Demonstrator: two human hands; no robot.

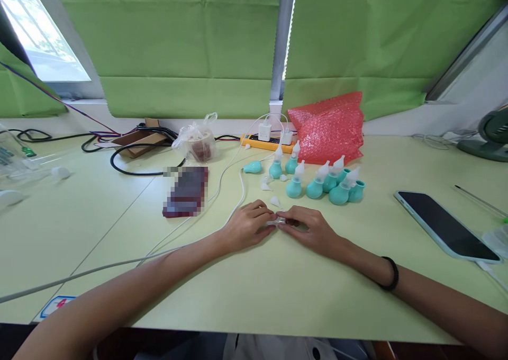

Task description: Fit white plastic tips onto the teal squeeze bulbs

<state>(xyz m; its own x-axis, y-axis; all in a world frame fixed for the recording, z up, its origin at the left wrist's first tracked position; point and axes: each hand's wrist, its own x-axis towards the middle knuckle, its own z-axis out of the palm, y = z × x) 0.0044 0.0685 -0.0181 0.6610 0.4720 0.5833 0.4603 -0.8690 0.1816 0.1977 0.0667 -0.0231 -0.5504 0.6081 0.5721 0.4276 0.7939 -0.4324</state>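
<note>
My left hand (246, 225) and my right hand (308, 228) rest on the pale green table (246, 291), fingertips meeting in a pinch on a small clear plastic piece (279, 222). Just beyond them stand several teal rubber bulbs with clear nozzle tips (329, 182). One teal bulb without a tip (252, 167) lies on its side to the left of the group. A few loose clear tips (266, 184) lie between the bulbs and my hands. My right wrist wears a black band (391, 273).
A red bubble-wrap bag (329, 127) sits behind the bulbs, next to a yellow power strip (265, 142) with white chargers. White cables (234, 190) run across the table. A phone (446, 223) lies at right, a dark blurred item (186, 191) at left, a plastic-bagged cup (198, 140) behind.
</note>
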